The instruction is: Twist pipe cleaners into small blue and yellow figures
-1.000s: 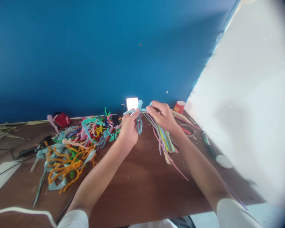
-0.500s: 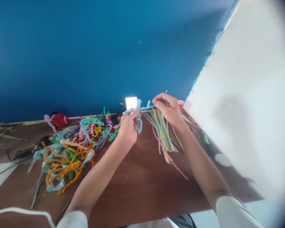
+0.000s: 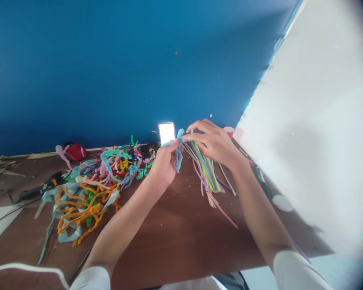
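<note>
My left hand pinches a light blue pipe-cleaner figure between thumb and fingers, above the table. The figure is upright, with a rounded top and a twisted length hanging below the thumb. A blue strand sticks out to the left of my thumb. Close by on the right is my right hand, its fingers stretched and apart. One of its fingertips is at the figure's upper right side; whether it touches is unclear. Beneath the right hand lies a bundle of straight pastel pipe cleaners.
A tangled heap of shaped pipe cleaners covers the left of the brown table. A bright phone screen stands against the blue wall. A red pouch is at back left, a red cup behind my right hand. A round white disc lies right.
My right hand has moved left, closer to the figure, and its pinched fingers have spread apart. The figure's strand that pointed right is now mostly hidden. My left hand still holds the figure.
</note>
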`<state>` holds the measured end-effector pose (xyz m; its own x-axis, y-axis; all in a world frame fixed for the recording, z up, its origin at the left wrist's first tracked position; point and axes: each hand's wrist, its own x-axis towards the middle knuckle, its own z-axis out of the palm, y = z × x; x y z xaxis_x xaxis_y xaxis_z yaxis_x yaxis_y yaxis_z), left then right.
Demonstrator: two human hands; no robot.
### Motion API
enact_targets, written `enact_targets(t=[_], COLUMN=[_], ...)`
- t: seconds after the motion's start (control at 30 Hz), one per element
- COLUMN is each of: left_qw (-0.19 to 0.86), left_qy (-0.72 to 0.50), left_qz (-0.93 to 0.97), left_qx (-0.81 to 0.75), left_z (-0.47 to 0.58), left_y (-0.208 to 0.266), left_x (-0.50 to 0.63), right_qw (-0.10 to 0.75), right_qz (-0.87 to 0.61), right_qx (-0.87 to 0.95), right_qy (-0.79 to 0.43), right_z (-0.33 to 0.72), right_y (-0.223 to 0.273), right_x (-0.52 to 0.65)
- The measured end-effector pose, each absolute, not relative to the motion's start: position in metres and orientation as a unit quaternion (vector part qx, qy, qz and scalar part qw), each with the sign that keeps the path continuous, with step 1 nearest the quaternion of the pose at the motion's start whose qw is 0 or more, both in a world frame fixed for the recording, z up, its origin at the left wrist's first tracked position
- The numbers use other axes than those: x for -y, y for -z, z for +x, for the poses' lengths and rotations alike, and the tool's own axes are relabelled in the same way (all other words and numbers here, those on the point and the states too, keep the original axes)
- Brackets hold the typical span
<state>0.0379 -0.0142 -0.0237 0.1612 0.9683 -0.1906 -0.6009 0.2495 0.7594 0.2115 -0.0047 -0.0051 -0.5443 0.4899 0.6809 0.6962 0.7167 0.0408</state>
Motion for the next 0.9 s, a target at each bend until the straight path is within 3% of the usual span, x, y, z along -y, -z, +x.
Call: enact_targets(t=[0.33, 0.9], left_qw=[0.701, 0.701], left_qy=[-0.556, -0.551], left_qz=[0.256, 0.273], left_qx=[-0.366, -0.362], left_z=[0.0357, 0.0326], left_y=[0.0174, 0.0224], left_x=[0.0140, 0.0087], right_qw=[0.358, 0.310], right_qz=[-0.350, -0.356], right_qx=[0.838, 0.862], right_qy=[0.218, 0.184], right_z=[0.2092, 0.2171], right_y=[0.0118, 0.0054], right_x=[-0.0007, 0.0050])
